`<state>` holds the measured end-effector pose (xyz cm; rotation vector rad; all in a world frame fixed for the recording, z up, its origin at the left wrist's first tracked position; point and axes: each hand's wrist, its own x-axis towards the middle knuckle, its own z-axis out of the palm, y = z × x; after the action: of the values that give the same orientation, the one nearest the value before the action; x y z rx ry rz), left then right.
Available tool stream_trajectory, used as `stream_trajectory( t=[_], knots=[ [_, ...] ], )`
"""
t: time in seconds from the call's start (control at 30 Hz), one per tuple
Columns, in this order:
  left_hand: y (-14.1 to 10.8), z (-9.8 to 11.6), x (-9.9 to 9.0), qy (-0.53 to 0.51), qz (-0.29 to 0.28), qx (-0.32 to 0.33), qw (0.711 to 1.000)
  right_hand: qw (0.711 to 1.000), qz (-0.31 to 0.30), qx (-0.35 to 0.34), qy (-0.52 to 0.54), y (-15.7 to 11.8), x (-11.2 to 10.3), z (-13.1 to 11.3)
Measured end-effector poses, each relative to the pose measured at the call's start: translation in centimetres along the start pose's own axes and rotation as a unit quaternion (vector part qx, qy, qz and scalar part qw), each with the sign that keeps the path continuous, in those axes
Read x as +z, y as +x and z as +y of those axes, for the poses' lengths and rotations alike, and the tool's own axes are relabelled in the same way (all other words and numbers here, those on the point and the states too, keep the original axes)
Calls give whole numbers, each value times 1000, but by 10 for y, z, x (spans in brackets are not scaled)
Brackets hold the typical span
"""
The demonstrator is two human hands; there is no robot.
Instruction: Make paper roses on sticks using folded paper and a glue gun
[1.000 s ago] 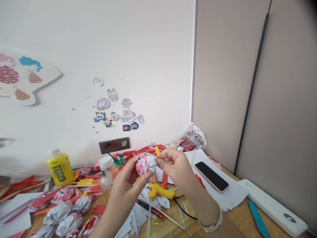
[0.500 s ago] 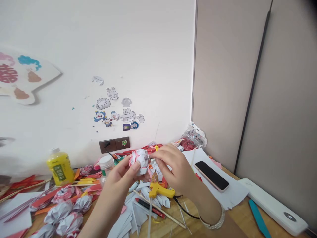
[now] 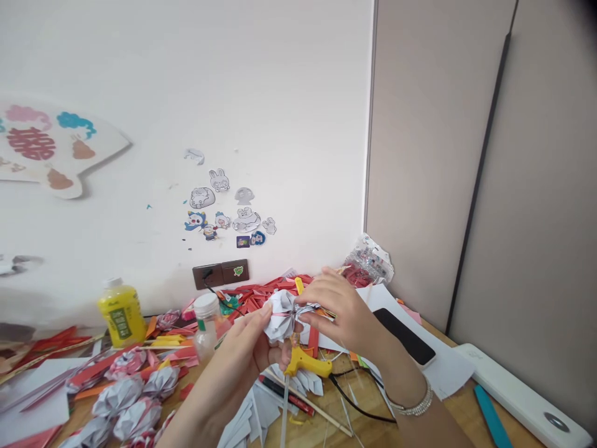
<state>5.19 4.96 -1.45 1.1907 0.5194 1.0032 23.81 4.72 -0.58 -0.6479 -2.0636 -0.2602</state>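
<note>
A white folded-paper ball (image 3: 280,316) with a little pink is held in the fingers of my left hand (image 3: 254,345). My right hand (image 3: 338,311) is at the ball's right side, its thumb and fingertips close around a small grey-white paper part there; whether they pinch it is hard to tell. Just below the ball stands a yellow glue gun (image 3: 308,364) with a glue stick (image 3: 284,410) out of its back. The gun's nozzle is partly hidden behind my left fingers.
More paper balls (image 3: 137,418) lie at the left, near a yellow bottle (image 3: 122,314) and a clear jar (image 3: 206,330). White paper strips (image 3: 247,420), markers (image 3: 298,403) and a wooden stick (image 3: 326,415) lie in front. A phone (image 3: 405,337) and a long white device (image 3: 517,392) are at the right.
The paper ball has turned and shifted slightly right with my left hand. My right fingers have spread and moved a little right. The view has shifted somewhat left.
</note>
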Motion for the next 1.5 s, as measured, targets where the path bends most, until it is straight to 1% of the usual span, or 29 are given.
stream_trajectory(
  t=[0.13, 0.2, 0.27, 0.37, 0.43, 0.5, 0.6, 0.7, 0.77, 0.83, 0.87, 0.93, 0.97, 1.0, 1.03, 1.07, 1.1, 1.17, 1.2, 1.23, 1.27, 1.3, 1.33, 1.4, 1.47, 1.5],
  knots=[
    [1, -1, 0, -15, 3, -6, 1000, 1000, 16, 2, 14, -3, 14, 4],
    [2, -1, -1, -10, 5, -2, 1000, 1000, 29, -3, 4, -3, 16, 3],
    [4, -1, -2, 9, 15, 2, 1000, 999, 29, 10, -11, -3, 17, 0],
    [3, 0, 0, 68, 54, 14, 996, 998, -22, 58, -19, -3, 17, -5],
    [1, 2, 2, 111, 82, 27, 990, 996, -55, 72, -23, -2, 16, -7],
    [-1, 3, 4, 140, 96, 35, 985, 996, -63, 59, -36, -2, 16, -7],
    [-3, 5, 4, 169, 92, 27, 981, 996, -56, 17, -73, -2, 18, -6],
    [-2, 5, 2, 171, 88, 9, 981, 995, -39, -10, -89, -2, 22, -4],
    [-1, 4, 0, 160, 87, 1, 983, 997, -24, -11, -79, -3, 25, -4],
    [2, 1, -2, 142, 78, -1, 987, 999, -16, 9, -48, -2, 27, -5],
    [3, -1, -4, 136, 72, 1, 988, 999, -14, 32, -26, -2, 28, -6],
    [5, -5, -7, 156, 75, 29, 984, 994, -15, 104, 33, -2, 29, -7],
    [6, -7, -9, 191, 83, 60, 976, 986, -15, 149, 70, -2, 30, -8],
    [6, -9, -12, 242, 95, 99, 961, 975, -16, 191, 113, -1, 30, -8],
    [7, -10, -14, 307, 107, 144, 935, 961, -16, 225, 161, -1, 30, -8],
    [8, -12, -17, 378, 114, 190, 899, 944, -17, 249, 214, -1, 31, -8],
    [8, -13, -20, 448, 110, 232, 857, 926, -18, 268, 265, 0, 31, -7],
    [10, -15, -25, 553, 84, 301, 772, 887, -25, 297, 352, 1, 31, -6],
    [11, -15, -27, 582, 72, 330, 740, 869, -31, 312, 381, 1, 30, -5],
    [11, -16, -29, 600, 63, 351, 717, 856, -35, 327, 399, 1, 30, -4],
    [12, -16, -30, 609, 64, 364, 702, 850, -38, 337, 402, 1, 30, -4],
    [13, -17, -31, 615, 71, 369, 693, 854, -38, 342, 391, 1, 30, -4],
    [13, -17, -31, 620, 81, 372, 686, 866, -36, 341, 363, 2, 30, -5],
    [13, -17, -30, 624, 103, 364, 683, 911, -27, 321, 257, 2, 32, -8],
    [12, -15, -28, 616, 127, 338, 700, 957, -10, 267, 110, 1, 35, -11],
    [11, -13, -28, 608, 140, 317, 714, 972, 0, 231, 44, 1, 37, -11]
  ],
)
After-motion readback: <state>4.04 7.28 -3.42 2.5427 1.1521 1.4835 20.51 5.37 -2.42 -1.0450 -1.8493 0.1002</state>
